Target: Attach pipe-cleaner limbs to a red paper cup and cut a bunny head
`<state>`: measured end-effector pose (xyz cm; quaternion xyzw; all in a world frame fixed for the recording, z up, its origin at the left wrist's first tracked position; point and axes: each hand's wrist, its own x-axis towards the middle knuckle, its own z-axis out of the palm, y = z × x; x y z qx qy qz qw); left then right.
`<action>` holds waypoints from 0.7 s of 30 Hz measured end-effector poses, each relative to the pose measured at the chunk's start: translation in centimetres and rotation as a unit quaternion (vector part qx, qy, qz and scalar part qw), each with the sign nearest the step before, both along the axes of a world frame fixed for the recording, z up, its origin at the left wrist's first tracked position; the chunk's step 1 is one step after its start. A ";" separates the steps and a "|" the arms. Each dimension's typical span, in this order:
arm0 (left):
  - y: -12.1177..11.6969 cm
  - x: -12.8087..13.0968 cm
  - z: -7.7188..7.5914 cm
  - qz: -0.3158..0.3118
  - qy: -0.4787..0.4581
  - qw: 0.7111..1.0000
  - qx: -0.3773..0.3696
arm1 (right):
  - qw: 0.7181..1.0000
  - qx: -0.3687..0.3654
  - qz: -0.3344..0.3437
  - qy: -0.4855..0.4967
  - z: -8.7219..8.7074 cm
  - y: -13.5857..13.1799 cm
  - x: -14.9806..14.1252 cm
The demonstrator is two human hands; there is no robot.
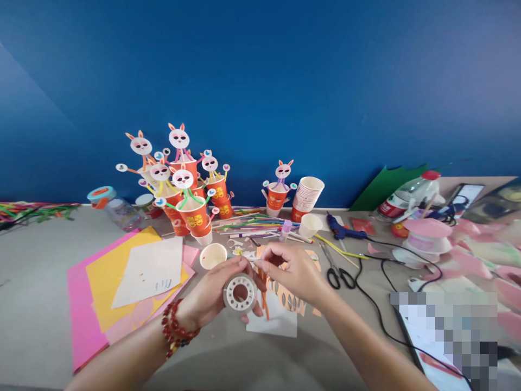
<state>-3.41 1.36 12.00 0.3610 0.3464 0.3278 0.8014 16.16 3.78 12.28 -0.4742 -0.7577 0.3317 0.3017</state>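
My left hand [214, 288] is closed around a roll of clear tape [230, 296] with a white ring core, its hole facing me. My right hand [293, 266] pinches with thumb and forefinger a small whitish piece [253, 259] beside my left thumb; its exact kind is too small to tell. Below the fingers hang orange pipe cleaners [265, 307], partly hidden by the hands. Under them lie a white sheet [280, 325] and orange paper [302, 305] with leaf-shaped cut-outs. An open paper cup [213, 256] stands just beyond my left hand.
Rabbit-faced cup figures [192, 214] stand by the blue wall, near stacked cups [309, 195]. Scissors [340, 274], a blue glue gun [345, 232] and its black cable lie right. Coloured paper [79, 304] lies left. Pink-and-white pieces [468, 266] crowd the far right.
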 end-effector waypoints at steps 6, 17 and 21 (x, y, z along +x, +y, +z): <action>0.1 -0.3 0.2 -0.010 -0.001 1.000 0.029 | 0.999 -0.010 0.015 0.035 0.1 0.0 -0.1; -0.4 0.1 -0.1 0.047 -0.009 0.998 0.036 | 0.986 0.036 -0.045 0.158 -1.0 -1.7 -0.5; -0.8 0.7 -0.5 0.127 0.010 0.990 0.057 | 0.971 0.158 -0.060 0.171 -1.8 -3.5 -1.1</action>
